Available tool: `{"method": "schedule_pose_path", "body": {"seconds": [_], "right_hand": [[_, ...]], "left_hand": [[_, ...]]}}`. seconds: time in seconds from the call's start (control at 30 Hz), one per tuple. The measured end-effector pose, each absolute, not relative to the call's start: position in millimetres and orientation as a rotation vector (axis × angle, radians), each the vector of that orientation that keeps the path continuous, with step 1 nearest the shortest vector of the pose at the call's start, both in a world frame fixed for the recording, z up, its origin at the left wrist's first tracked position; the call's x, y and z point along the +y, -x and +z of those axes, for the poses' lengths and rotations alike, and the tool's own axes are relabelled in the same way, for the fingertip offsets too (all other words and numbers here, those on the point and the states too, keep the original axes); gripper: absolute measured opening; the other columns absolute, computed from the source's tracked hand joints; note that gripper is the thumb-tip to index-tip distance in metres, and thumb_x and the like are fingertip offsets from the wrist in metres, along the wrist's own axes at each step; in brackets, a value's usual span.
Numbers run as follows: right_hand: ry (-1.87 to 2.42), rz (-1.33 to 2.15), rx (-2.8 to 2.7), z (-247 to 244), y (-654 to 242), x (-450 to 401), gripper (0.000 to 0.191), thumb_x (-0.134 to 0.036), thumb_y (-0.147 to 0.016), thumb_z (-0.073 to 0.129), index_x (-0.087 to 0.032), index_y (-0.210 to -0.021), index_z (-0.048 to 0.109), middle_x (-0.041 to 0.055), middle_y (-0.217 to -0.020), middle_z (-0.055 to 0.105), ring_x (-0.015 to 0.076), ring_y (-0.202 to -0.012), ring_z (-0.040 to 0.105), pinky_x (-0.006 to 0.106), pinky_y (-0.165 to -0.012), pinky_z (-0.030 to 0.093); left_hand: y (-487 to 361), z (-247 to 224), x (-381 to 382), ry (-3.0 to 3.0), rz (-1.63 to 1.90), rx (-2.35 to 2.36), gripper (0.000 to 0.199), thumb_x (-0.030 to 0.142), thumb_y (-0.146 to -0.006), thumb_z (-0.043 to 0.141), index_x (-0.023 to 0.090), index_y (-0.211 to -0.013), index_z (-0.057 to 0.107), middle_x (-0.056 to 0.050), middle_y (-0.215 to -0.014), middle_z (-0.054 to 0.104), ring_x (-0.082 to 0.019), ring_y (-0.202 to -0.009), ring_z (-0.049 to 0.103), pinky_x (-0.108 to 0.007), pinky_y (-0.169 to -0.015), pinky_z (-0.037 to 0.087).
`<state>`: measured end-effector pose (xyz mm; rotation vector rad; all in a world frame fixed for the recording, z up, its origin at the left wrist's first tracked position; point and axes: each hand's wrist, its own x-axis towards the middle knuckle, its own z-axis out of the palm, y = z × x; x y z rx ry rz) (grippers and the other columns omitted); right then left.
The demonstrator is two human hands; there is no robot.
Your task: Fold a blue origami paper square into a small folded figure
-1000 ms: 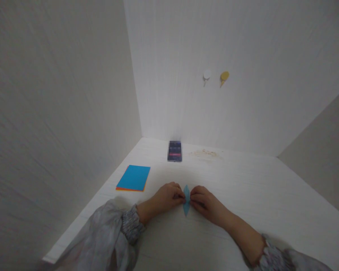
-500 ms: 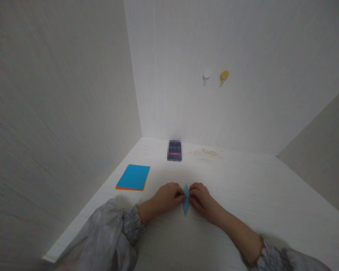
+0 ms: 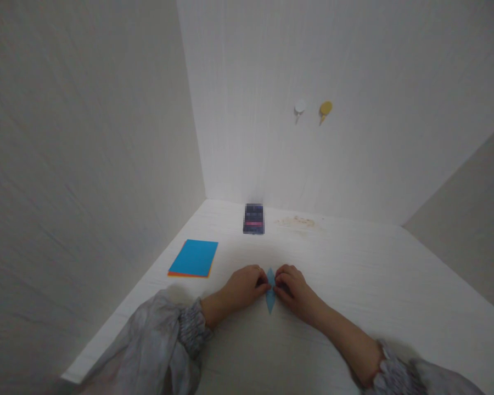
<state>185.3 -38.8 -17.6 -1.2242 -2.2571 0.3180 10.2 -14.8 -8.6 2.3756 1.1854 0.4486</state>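
Observation:
A narrow, pointed piece of folded light-blue origami paper (image 3: 270, 303) is between my two hands, low over the white table, its points facing away from and toward me. My left hand (image 3: 247, 285) pinches its left edge with thumb and fingertips. On the opposite edge, the curled fingers of my right hand (image 3: 292, 286) pinch the paper too. The fingertips hide part of its middle.
To the left lies a stack of coloured paper (image 3: 194, 258), blue on top with orange edges below. A dark pixelated device (image 3: 254, 219) stands near the back wall, beside brownish marks (image 3: 298, 221). White and yellow hooks (image 3: 325, 108) are on the wall.
The view has shifted very slightly. Both hands keep their pinch on the folded paper, with hardly any movement.

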Motion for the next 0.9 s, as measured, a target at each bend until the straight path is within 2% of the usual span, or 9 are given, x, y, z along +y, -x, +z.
{"method": "schedule_pose_path", "body": {"seconds": [0.5, 0.67, 0.9], "right_hand": [[1.290, 0.388, -2.230, -17.9, -185.3, -35.5, 0.007, -0.014, -0.067, 0.055, -0.018, -0.070, 0.050, 0.0037, -0.081, 0.051, 0.0183, -0.079, 0.046, 0.032, -0.071, 0.036], [1.363, 0.401, -2.213, -16.4, -184.5, -35.3, 0.008, -0.016, -0.066, 0.055, -0.018, -0.071, 0.049, 0.0026, -0.079, 0.050, 0.0175, -0.078, 0.046, 0.031, -0.069, 0.035], [1.405, 0.386, -2.223, -10.9, -181.9, -36.8, 0.007, -0.015, -0.068, 0.055, -0.021, -0.072, 0.058, 0.0014, -0.079, 0.053, 0.0175, -0.080, 0.048, 0.030, -0.070, 0.036]], "left_hand": [[-10.5, -9.2, -16.5, -2.314, 0.487, 1.190, 0.010, 0.023, -0.073, 0.051, 0.016, -0.081, 0.053, -0.002, -0.080, 0.055, -0.014, -0.076, 0.051, -0.023, -0.066, 0.038], [-11.1, -4.9, -19.3, -2.229, 0.475, 1.256, 0.018, 0.023, -0.072, 0.052, 0.017, -0.089, 0.050, -0.001, -0.080, 0.055, -0.014, -0.072, 0.051, -0.023, -0.063, 0.038], [-11.0, -7.2, -16.0, -2.317, 0.452, 1.183, 0.009, 0.023, -0.073, 0.052, 0.018, -0.080, 0.056, 0.000, -0.080, 0.054, -0.014, -0.074, 0.051, -0.022, -0.064, 0.038]]}}
